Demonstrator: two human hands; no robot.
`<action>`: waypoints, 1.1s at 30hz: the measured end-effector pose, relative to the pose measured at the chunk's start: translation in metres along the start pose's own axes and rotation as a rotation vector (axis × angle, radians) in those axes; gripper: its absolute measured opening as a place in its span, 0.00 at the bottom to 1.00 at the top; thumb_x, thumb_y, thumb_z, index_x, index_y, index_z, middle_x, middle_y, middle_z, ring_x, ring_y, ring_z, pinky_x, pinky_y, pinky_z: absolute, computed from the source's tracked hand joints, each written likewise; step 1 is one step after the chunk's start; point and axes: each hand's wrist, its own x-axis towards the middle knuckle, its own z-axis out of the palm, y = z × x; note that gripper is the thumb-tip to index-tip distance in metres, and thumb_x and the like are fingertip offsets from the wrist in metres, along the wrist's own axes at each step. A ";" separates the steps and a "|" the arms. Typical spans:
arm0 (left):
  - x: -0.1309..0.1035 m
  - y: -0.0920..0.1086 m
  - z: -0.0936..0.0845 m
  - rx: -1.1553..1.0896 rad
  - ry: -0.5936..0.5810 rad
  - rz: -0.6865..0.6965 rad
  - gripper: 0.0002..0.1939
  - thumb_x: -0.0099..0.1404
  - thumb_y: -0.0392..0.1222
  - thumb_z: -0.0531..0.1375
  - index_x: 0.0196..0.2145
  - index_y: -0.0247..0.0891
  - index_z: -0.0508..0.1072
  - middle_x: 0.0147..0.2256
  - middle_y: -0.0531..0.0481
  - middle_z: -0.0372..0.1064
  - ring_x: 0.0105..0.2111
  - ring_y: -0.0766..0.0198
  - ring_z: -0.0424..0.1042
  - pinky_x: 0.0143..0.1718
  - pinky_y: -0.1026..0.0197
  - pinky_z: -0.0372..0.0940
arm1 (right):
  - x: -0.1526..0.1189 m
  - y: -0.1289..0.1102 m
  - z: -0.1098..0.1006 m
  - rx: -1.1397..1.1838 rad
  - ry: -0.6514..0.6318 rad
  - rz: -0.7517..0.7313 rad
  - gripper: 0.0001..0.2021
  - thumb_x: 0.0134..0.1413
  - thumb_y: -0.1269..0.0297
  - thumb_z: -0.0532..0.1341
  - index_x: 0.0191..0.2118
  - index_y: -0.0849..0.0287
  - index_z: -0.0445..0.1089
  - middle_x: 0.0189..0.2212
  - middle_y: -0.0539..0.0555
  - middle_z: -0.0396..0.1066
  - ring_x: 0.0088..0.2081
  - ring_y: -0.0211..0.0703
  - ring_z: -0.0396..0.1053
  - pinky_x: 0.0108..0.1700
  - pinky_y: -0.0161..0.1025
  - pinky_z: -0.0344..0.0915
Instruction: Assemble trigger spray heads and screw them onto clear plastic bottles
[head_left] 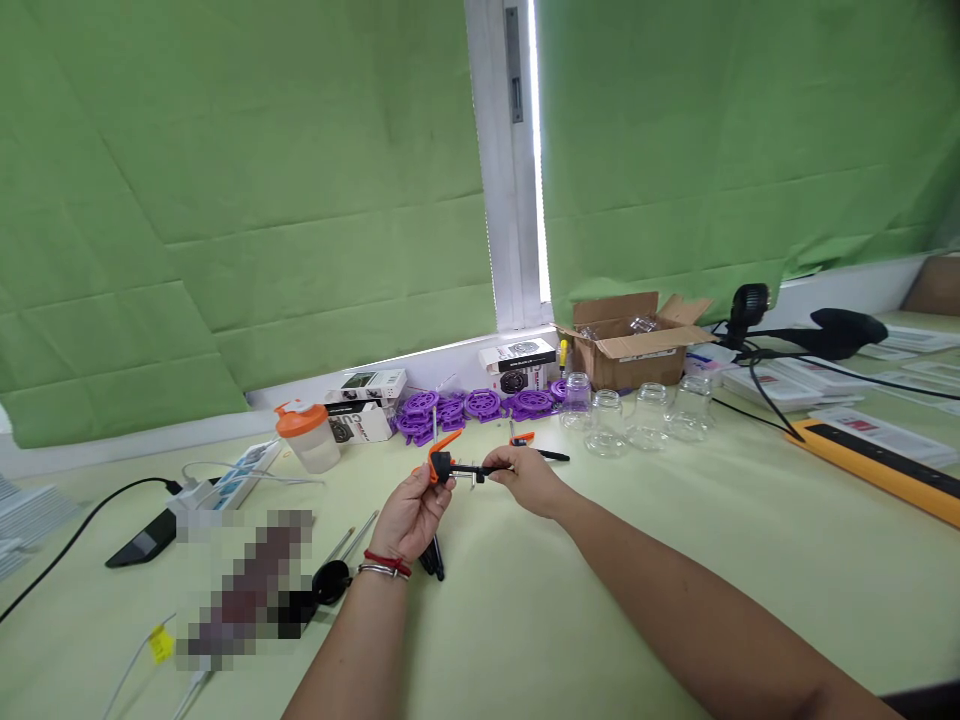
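Gripping a small orange-and-black clamp (444, 465) above the bench (615, 560), the left hand (409, 515) has its fingers clenched round the orange handle end, while the right hand (525, 478) pinches the far tip of the clamp's thin black bar between thumb and fingertips. The clamp hangs in the air between both hands, clear of the surface.

Directly below the left wrist lie some black tools (433, 558), and just left of them two thin metal rods (352, 540) and a black round piece (330, 580). Just beyond the right fingers a second orange-tipped tool (536, 445) rests on the bench. Farther out from the fingers stand a row of purple plastic wheels (465, 408), clear glass jars (645, 415), an orange-lidded shaker cup (306, 435) and an open cardboard box (630, 340).

To the right of the right forearm the bench lies bare out to a yellow-edged power strip (877, 460). Left of the left hand sit a white power strip (232, 475) and a dark phone (142, 540), with cables running to the bench's near edge.
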 end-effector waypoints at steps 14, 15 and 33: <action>0.002 -0.005 0.000 -0.015 0.021 -0.001 0.09 0.65 0.33 0.53 0.40 0.28 0.71 0.34 0.42 0.71 0.26 0.68 0.71 0.23 0.69 0.68 | -0.002 -0.005 0.002 0.013 0.004 -0.010 0.09 0.48 0.68 0.55 0.34 0.58 0.71 0.25 0.49 0.67 0.28 0.38 0.61 0.32 0.35 0.58; 0.002 -0.005 -0.001 -0.014 0.022 -0.005 0.09 0.64 0.33 0.53 0.40 0.29 0.71 0.34 0.42 0.71 0.26 0.68 0.71 0.23 0.69 0.69 | -0.002 -0.005 0.001 0.032 -0.010 0.008 0.09 0.48 0.69 0.55 0.34 0.58 0.71 0.24 0.48 0.66 0.27 0.38 0.61 0.31 0.34 0.57; 0.001 -0.004 0.003 -0.025 0.055 -0.035 0.09 0.64 0.31 0.52 0.37 0.27 0.71 0.35 0.41 0.71 0.27 0.69 0.71 0.27 0.69 0.70 | 0.000 0.002 0.007 0.080 -0.013 0.015 0.09 0.50 0.70 0.52 0.34 0.59 0.68 0.23 0.48 0.63 0.27 0.38 0.61 0.31 0.34 0.59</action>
